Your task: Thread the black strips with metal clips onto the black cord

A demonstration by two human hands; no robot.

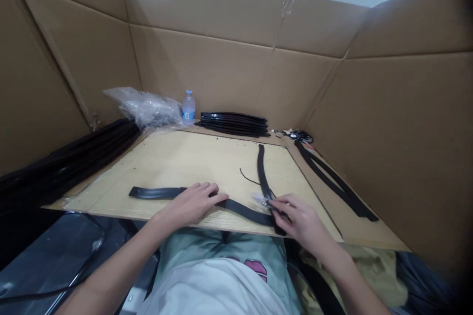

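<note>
A long black strip lies across the near edge of a light wooden board. My left hand rests flat on the strip's middle, fingers stretched out and pressing it down. A second black strip runs away from me toward the back. My right hand is closed in a pinch where the two strips meet, at a small shiny metal piece. A thin loose black thread lies on the board just left of the second strip.
Cardboard walls enclose the bench on three sides. A stack of black strips lies at the back, with a water bottle and a crumpled plastic bag to its left. More black strips lie at the left and right.
</note>
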